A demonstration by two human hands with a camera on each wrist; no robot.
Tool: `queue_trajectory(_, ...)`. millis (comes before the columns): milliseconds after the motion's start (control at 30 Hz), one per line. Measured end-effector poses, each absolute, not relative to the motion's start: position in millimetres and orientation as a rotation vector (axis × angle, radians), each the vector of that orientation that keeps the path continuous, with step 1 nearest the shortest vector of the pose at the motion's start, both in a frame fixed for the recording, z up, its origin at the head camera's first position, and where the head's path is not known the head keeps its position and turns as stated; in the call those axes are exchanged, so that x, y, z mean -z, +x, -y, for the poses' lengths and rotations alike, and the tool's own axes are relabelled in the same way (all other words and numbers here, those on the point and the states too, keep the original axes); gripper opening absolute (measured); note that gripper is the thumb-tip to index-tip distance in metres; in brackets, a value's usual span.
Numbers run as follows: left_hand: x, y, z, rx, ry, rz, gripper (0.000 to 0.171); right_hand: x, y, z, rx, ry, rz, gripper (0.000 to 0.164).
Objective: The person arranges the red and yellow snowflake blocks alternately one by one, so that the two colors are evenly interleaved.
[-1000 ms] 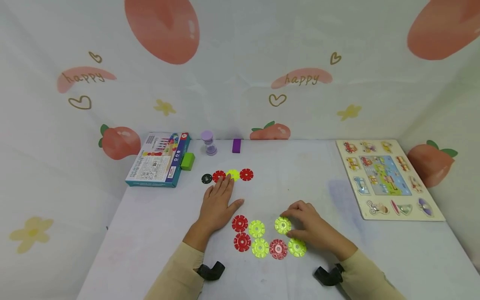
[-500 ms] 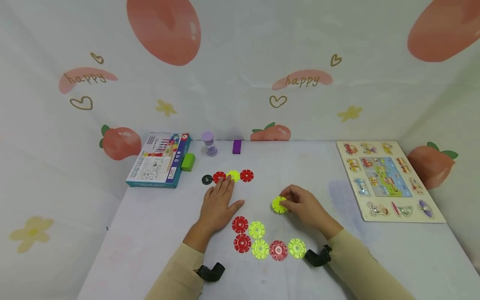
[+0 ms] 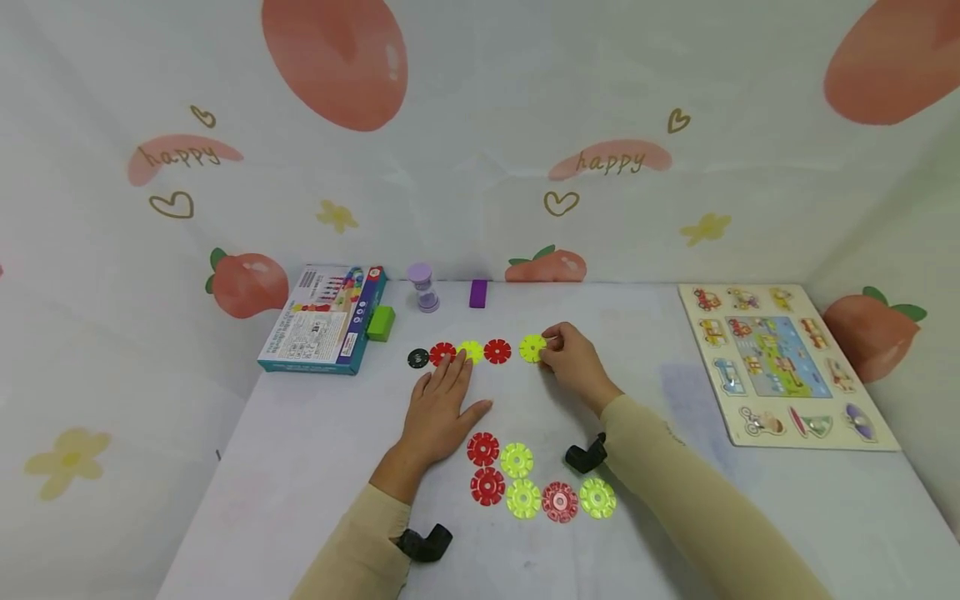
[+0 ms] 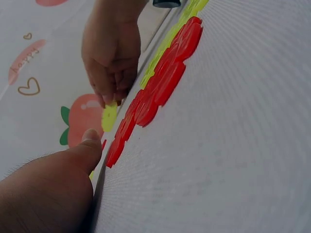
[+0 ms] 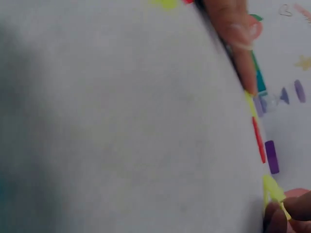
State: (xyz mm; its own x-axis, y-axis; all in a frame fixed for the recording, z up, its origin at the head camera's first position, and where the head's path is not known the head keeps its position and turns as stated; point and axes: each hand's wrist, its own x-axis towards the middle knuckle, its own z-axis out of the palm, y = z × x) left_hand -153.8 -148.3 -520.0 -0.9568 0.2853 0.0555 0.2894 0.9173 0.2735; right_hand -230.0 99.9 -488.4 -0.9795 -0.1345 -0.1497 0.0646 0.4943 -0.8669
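Note:
My right hand [image 3: 577, 367] pinches a yellow notched plastic disc [image 3: 531, 349] by its right edge, just right of a far row on the table. The held disc shows tilted in the right wrist view, between thumb and fingers. From the left, that row has a black disc [image 3: 417, 358], a red disc [image 3: 441, 352], a second yellow disc [image 3: 472, 348] and another red disc [image 3: 497, 352]. With fingers straight, my left hand [image 3: 441, 421] rests palm down, fingertips on the row's left red and yellow discs. A gap separates the held disc from the row's last red one.
Nearer me lie several red discs [image 3: 487, 486] and yellow discs [image 3: 522, 498] in two rows. At the back stand a boxed toy set [image 3: 307, 333], a green block [image 3: 380, 323], a purple hourglass [image 3: 424, 288] and a purple block [image 3: 478, 293]. A wooden puzzle board [image 3: 712, 400] lies right.
My right hand has picked the yellow disc up from the near group and carried it away from me and slightly left, to the far row's right end. My left hand has stayed in place.

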Motion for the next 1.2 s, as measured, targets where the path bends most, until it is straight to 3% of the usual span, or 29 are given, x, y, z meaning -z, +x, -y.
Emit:
queue_trajectory(200,520.3,-154.5,149.5,0.439,-0.455,3.054,0.083,484.1,-221.6,-96.5,0.862,-0.346,-2.916,0.043)
queue_trajectory(433,521.5,-155.9,151.8,0.44,-0.463,3.043,0.082,484.5,-205.6,-90.6,0.306,-0.707,-2.898,0.067)
queue_trajectory(733,521.4,-155.8,149.5,0.439,-0.462,3.063,0.083,482.6,-204.2,-91.3,0.279,-0.793,-2.807,0.074)
queue_trajectory(1200,521.9,-155.8,149.2,0.423,-0.468,3.054,0.083,484.2,-201.6,-88.2,0.298,-0.708,-2.798,0.081)
